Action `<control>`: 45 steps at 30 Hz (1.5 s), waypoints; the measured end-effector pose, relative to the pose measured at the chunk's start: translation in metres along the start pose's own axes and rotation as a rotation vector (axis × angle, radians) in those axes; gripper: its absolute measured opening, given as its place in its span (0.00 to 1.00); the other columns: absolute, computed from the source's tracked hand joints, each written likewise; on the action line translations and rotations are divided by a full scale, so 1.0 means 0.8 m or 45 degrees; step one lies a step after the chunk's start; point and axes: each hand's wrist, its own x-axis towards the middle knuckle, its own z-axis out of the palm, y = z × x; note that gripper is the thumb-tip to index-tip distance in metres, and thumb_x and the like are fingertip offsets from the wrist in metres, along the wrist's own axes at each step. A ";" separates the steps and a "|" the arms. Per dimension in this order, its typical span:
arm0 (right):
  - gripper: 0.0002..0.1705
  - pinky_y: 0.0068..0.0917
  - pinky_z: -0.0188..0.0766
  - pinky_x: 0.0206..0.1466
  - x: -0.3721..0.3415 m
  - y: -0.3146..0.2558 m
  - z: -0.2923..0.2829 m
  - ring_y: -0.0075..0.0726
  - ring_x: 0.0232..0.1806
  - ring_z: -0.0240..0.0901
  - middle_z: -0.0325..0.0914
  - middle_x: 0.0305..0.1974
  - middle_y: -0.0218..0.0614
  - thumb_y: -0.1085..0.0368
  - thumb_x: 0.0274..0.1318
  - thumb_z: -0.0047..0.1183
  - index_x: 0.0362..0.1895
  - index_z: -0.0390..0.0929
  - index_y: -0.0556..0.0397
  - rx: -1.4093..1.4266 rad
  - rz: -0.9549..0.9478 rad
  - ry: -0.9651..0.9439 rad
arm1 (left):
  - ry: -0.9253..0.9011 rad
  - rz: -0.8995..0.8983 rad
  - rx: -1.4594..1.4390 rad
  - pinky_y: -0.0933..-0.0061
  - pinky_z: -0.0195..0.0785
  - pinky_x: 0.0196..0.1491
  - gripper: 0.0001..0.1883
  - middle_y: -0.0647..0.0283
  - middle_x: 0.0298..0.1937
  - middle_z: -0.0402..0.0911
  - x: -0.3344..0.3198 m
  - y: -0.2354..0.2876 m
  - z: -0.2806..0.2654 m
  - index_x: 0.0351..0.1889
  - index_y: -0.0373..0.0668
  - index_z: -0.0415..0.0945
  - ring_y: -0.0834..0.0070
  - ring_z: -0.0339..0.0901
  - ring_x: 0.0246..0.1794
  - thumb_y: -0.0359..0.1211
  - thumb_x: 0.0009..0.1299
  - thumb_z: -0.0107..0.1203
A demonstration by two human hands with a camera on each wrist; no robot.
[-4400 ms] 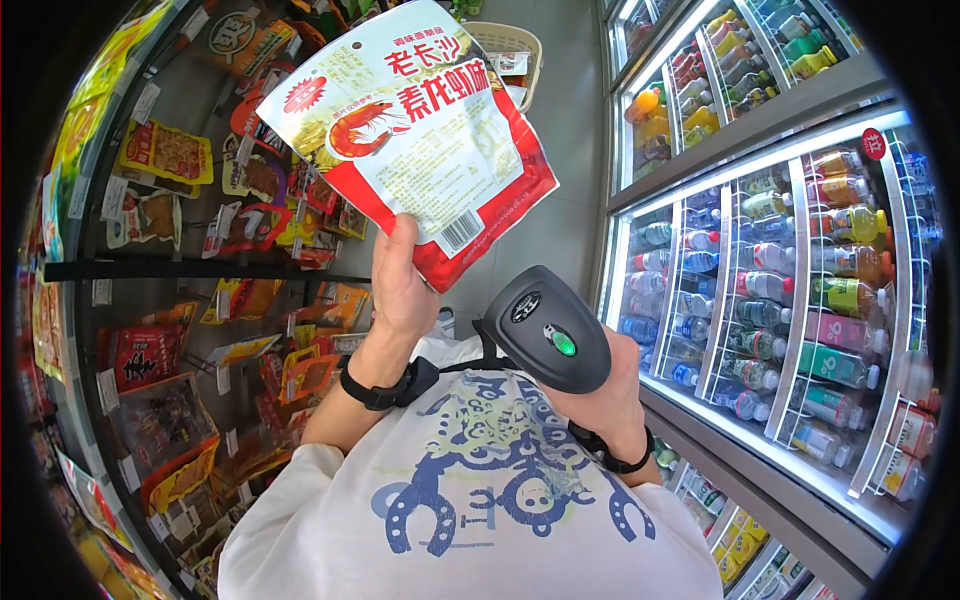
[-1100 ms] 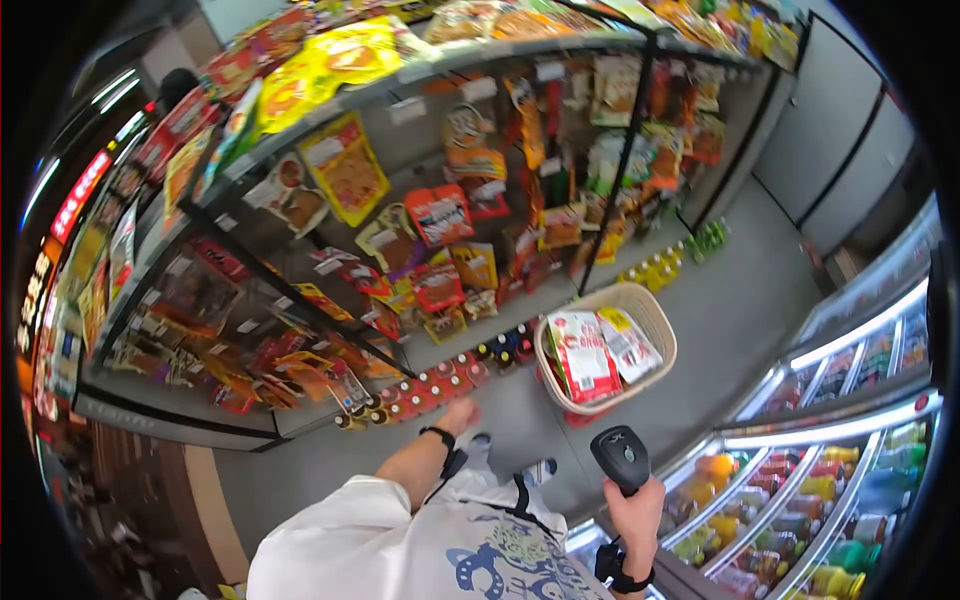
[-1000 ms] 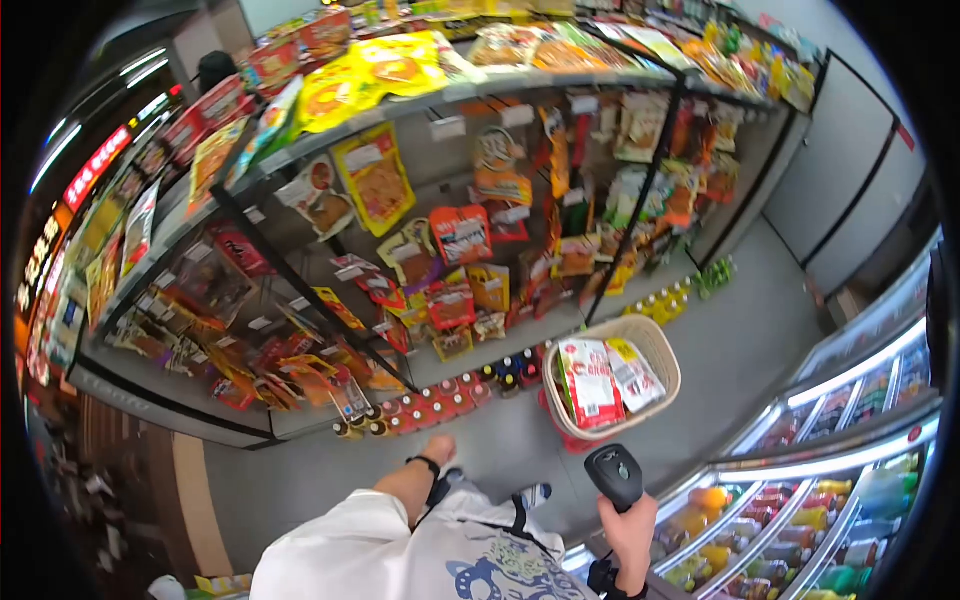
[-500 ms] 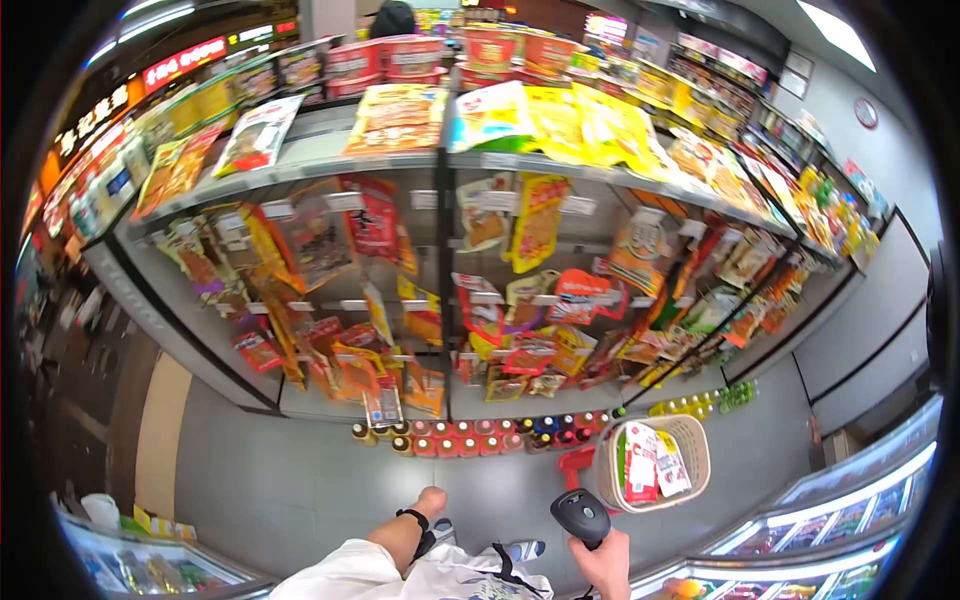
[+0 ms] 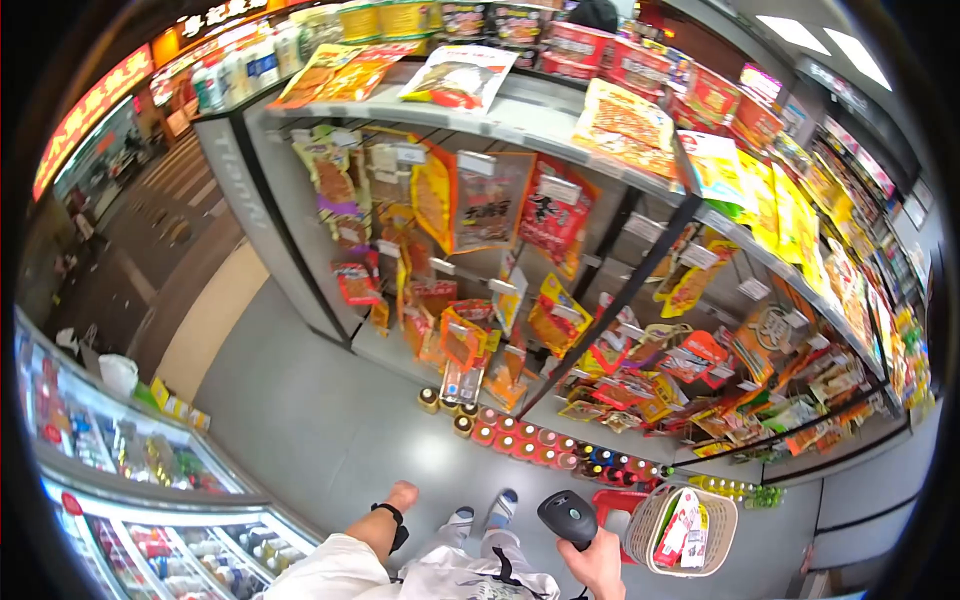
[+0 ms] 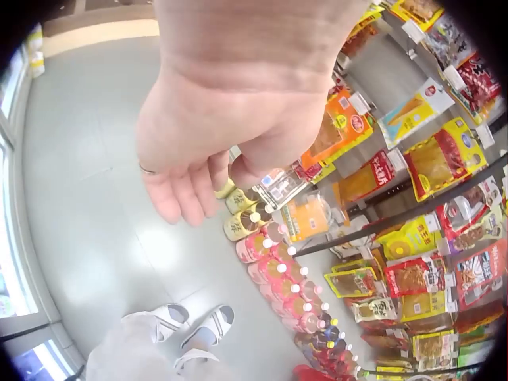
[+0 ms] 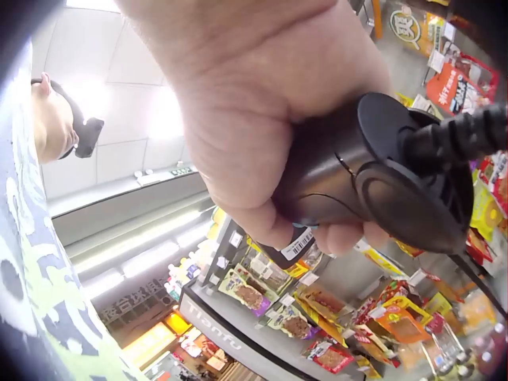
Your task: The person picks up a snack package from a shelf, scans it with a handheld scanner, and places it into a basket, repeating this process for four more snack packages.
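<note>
Scanner (image 5: 567,517) within fingers (image 7: 341,237) of right hand (image 5: 599,562)

Bright white light comes from ceiling panels (image 5: 858,58) at the head view's upper right; the drinks fridge (image 5: 150,497) glows at lower left. The floor (image 5: 280,350) carries a glare patch before the bottom edge of the shelving unit (image 5: 545,108), whose top edge bows with fisheye distortion and whose far right corner blurs. Black vignetting rounds the views. Seen from the right wrist, the barcode scanner (image 7: 329,182) has a faint sheen.
</note>
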 end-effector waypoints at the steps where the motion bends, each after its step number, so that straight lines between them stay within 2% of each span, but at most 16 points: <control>1: 0.15 0.38 0.72 0.34 0.008 0.003 0.004 0.52 0.27 0.77 0.77 0.22 0.48 0.58 0.40 0.59 0.30 0.79 0.56 -0.019 -0.032 -0.033 | 0.014 -0.028 -0.020 0.68 0.67 0.28 0.08 0.59 0.30 0.78 0.001 -0.018 -0.001 0.30 0.37 0.76 0.68 0.75 0.29 0.31 0.62 0.48; 3: 0.16 0.40 0.72 0.34 0.024 0.002 0.008 0.55 0.28 0.77 0.77 0.22 0.49 0.57 0.40 0.59 0.31 0.78 0.56 -0.027 -0.105 -0.103 | 0.050 0.204 0.130 0.67 0.68 0.28 0.08 0.58 0.31 0.78 0.011 -0.055 0.007 0.32 0.37 0.76 0.68 0.75 0.30 0.31 0.63 0.48; 4: 0.16 0.42 0.72 0.35 0.034 0.000 0.007 0.57 0.30 0.76 0.77 0.23 0.50 0.57 0.40 0.58 0.31 0.78 0.56 -0.033 -0.171 -0.139 | 0.063 0.189 0.112 0.67 0.68 0.28 0.08 0.58 0.31 0.78 -0.005 -0.052 0.009 0.32 0.37 0.76 0.68 0.75 0.30 0.31 0.63 0.48; 6: 0.17 0.42 0.72 0.35 0.052 -0.004 0.004 0.58 0.30 0.76 0.77 0.24 0.50 0.57 0.41 0.58 0.32 0.78 0.56 -0.025 -0.254 -0.183 | 0.084 -0.148 -0.277 0.67 0.68 0.30 0.09 0.57 0.35 0.78 -0.070 -0.010 -0.004 0.35 0.37 0.76 0.67 0.76 0.33 0.31 0.64 0.48; 9: 0.16 0.42 0.72 0.35 0.075 -0.010 -0.003 0.57 0.31 0.76 0.78 0.24 0.50 0.57 0.41 0.57 0.33 0.78 0.55 0.015 -0.372 -0.195 | 0.051 -0.218 -0.399 0.66 0.69 0.33 0.10 0.57 0.37 0.79 -0.083 -0.012 -0.002 0.39 0.37 0.75 0.66 0.77 0.35 0.32 0.65 0.48; 13: 0.16 0.40 0.72 0.35 0.099 -0.007 -0.017 0.55 0.30 0.77 0.78 0.24 0.49 0.58 0.42 0.58 0.33 0.78 0.55 0.089 -0.418 -0.170 | 0.059 -0.178 -0.344 0.66 0.69 0.35 0.10 0.58 0.38 0.79 -0.078 0.000 -0.004 0.41 0.38 0.75 0.65 0.77 0.37 0.32 0.64 0.49; 15: 0.15 0.39 0.71 0.35 0.106 -0.002 -0.024 0.55 0.30 0.77 0.78 0.24 0.49 0.58 0.42 0.58 0.33 0.78 0.55 0.089 -0.392 -0.198 | 0.175 -0.194 -0.496 0.68 0.68 0.33 0.09 0.59 0.35 0.79 -0.111 0.047 -0.014 0.39 0.39 0.75 0.67 0.77 0.34 0.30 0.63 0.50; 18: 0.15 0.39 0.71 0.35 0.122 0.006 -0.030 0.54 0.30 0.77 0.77 0.24 0.49 0.59 0.42 0.58 0.33 0.78 0.55 0.079 -0.379 -0.227 | 0.230 -0.082 -0.526 0.71 0.67 0.29 0.08 0.60 0.33 0.78 -0.084 0.051 -0.007 0.38 0.40 0.75 0.69 0.75 0.31 0.29 0.61 0.50; 22: 0.15 0.38 0.71 0.34 0.140 0.013 -0.033 0.54 0.29 0.77 0.78 0.24 0.48 0.59 0.42 0.58 0.32 0.78 0.56 0.099 -0.452 -0.255 | 0.289 -0.069 -0.584 0.73 0.65 0.28 0.08 0.61 0.31 0.77 -0.101 0.091 0.007 0.37 0.40 0.75 0.71 0.74 0.28 0.29 0.61 0.51; 24: 0.15 0.38 0.72 0.35 0.147 0.004 -0.038 0.54 0.30 0.77 0.78 0.25 0.48 0.59 0.42 0.58 0.33 0.78 0.56 0.110 -0.476 -0.254 | 0.338 0.004 -0.606 0.70 0.67 0.24 0.08 0.61 0.28 0.79 -0.103 0.101 0.014 0.32 0.40 0.77 0.71 0.76 0.24 0.30 0.59 0.48; 27: 0.15 0.38 0.72 0.35 0.158 -0.004 -0.041 0.54 0.30 0.77 0.78 0.26 0.48 0.60 0.42 0.58 0.33 0.78 0.55 0.073 -0.478 -0.289 | 0.330 -0.043 -0.476 0.71 0.67 0.23 0.09 0.60 0.30 0.79 -0.107 0.105 0.016 0.35 0.41 0.77 0.71 0.77 0.27 0.29 0.59 0.48; 34: 0.19 0.43 0.73 0.38 0.183 0.006 -0.032 0.58 0.33 0.76 0.78 0.28 0.51 0.59 0.39 0.56 0.38 0.76 0.55 0.138 -0.653 -0.307 | 0.249 -0.107 -0.572 0.72 0.65 0.22 0.10 0.60 0.30 0.79 -0.114 0.074 0.004 0.39 0.40 0.76 0.72 0.76 0.26 0.30 0.61 0.49; 36: 0.21 0.45 0.72 0.38 0.183 0.000 -0.045 0.59 0.33 0.75 0.77 0.28 0.53 0.59 0.39 0.56 0.40 0.76 0.55 0.028 -0.616 -0.379 | 0.356 -0.128 -0.695 0.73 0.62 0.20 0.09 0.60 0.30 0.78 -0.126 0.078 0.004 0.38 0.40 0.75 0.73 0.74 0.23 0.31 0.61 0.49; 39: 0.22 0.45 0.72 0.38 0.182 0.006 -0.045 0.59 0.33 0.75 0.77 0.27 0.53 0.58 0.39 0.56 0.40 0.76 0.55 0.089 -0.554 -0.348 | 0.296 -0.152 -0.619 0.74 0.60 0.21 0.09 0.61 0.29 0.77 -0.143 0.092 -0.002 0.38 0.40 0.74 0.73 0.72 0.23 0.31 0.62 0.47; 41: 0.18 0.41 0.72 0.36 0.180 0.012 -0.046 0.55 0.30 0.76 0.78 0.26 0.49 0.58 0.40 0.58 0.35 0.78 0.56 0.116 -0.579 -0.260 | 0.277 -0.184 -0.586 0.73 0.61 0.22 0.10 0.61 0.30 0.77 -0.141 0.099 -0.001 0.39 0.40 0.74 0.74 0.73 0.23 0.31 0.62 0.47; 45: 0.19 0.42 0.72 0.36 0.176 0.020 -0.049 0.56 0.30 0.76 0.78 0.27 0.50 0.58 0.40 0.58 0.36 0.78 0.56 0.114 -0.463 -0.266 | 0.226 -0.091 -0.485 0.73 0.62 0.23 0.11 0.61 0.30 0.78 -0.117 0.101 -0.011 0.41 0.40 0.74 0.74 0.73 0.24 0.31 0.62 0.47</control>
